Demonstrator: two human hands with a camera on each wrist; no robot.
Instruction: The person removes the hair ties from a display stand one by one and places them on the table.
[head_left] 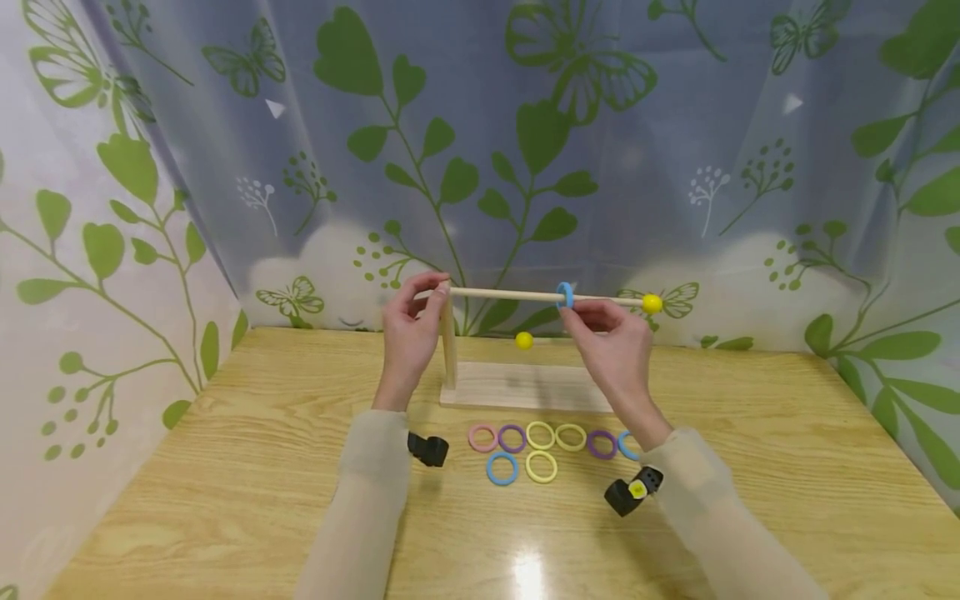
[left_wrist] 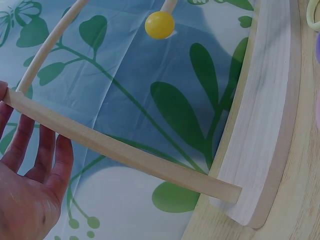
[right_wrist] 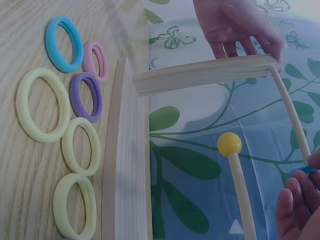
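Note:
A wooden rack [head_left: 525,386] with an upright post [left_wrist: 125,150] and a horizontal rod [head_left: 502,294] stands on the table. My left hand [head_left: 411,333] grips the top of the post, thumb and fingers at its upper end. My right hand [head_left: 617,346] pinches a blue hair tie [head_left: 565,295], which is around the upper rod, between the post and the yellow ball [head_left: 652,304] at the rod's right tip. A second yellow ball [right_wrist: 229,144] caps a lower rod [right_wrist: 242,197] pointing left. That rod's support is hidden behind my right hand in the head view.
In front of the rack lie several hair ties: pink [head_left: 483,438], purple [head_left: 512,438], pale yellow [head_left: 541,467] and blue [head_left: 502,468]. One blue tie at the right is partly covered by my right wrist. A patterned curtain [head_left: 480,167] hangs behind the table [head_left: 247,467].

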